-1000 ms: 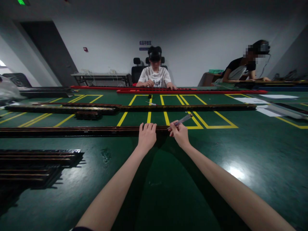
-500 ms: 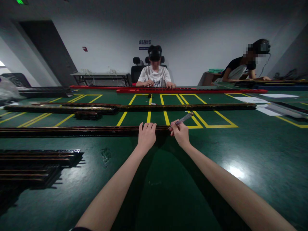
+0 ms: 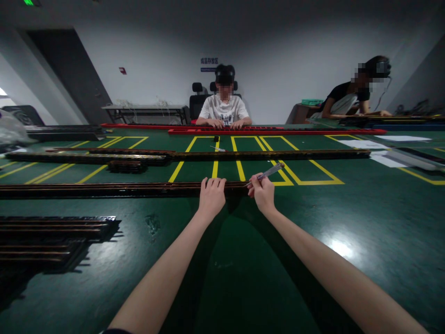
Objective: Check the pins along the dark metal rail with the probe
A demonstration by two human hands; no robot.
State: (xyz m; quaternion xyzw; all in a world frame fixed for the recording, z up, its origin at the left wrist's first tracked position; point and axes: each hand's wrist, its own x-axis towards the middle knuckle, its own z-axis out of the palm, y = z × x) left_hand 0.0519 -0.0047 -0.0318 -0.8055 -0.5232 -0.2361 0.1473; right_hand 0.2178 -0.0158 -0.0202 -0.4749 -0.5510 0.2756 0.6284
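Green and glossy, the bench (image 3: 313,222) carried yellow taped boxes and several long dark rails. Nearest the person lay one long dark rail (image 3: 104,189), running in from the left edge. The left hand (image 3: 211,197) rested flat on its right end, fingers laid together over the top. Just beside it the right hand (image 3: 263,192) was pinched shut on a thin clear-handled tool (image 3: 269,172), its tip meeting the rail's end. Across the bench, a seated person (image 3: 224,109) had both hands on a red rail (image 3: 295,132).
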